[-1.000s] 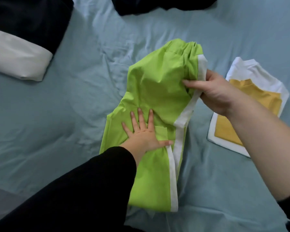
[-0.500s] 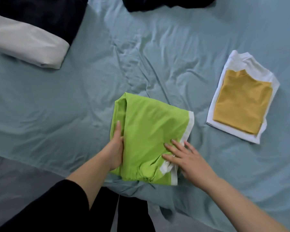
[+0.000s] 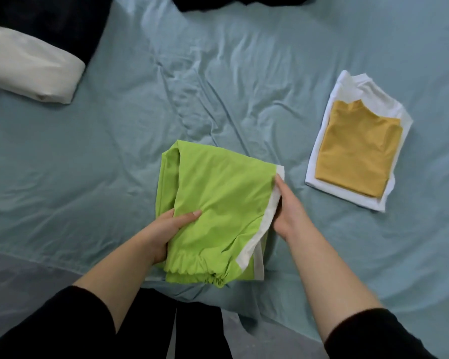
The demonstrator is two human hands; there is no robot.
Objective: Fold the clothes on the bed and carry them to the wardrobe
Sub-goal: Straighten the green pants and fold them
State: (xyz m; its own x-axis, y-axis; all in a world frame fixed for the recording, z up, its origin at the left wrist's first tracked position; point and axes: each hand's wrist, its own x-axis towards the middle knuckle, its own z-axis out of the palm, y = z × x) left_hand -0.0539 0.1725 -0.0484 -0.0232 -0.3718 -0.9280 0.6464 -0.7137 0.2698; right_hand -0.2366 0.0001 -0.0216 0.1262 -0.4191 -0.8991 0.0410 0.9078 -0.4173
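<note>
Trousers (image 3: 218,203), green and folded, lay on the bed (image 3: 114,138), left hand (image 3: 163,231) and right hand (image 3: 288,211) each gripping a side edge.

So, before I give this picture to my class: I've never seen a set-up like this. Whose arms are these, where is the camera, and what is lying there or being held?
No machine here: the arms belong to a person wearing a camera on the head, so the view looks forward and down at their own hands. Below is a bed with a wrinkled blue-grey sheet. The left hand and the right hand grip opposite edges of a folded lime-green garment with a white side stripe. To its right a folded mustard-yellow top lies on a folded white top. At far left is a white pillow-like roll with dark fabric behind it, and more dark clothing lies at the top edge; its kind cannot be told.
</note>
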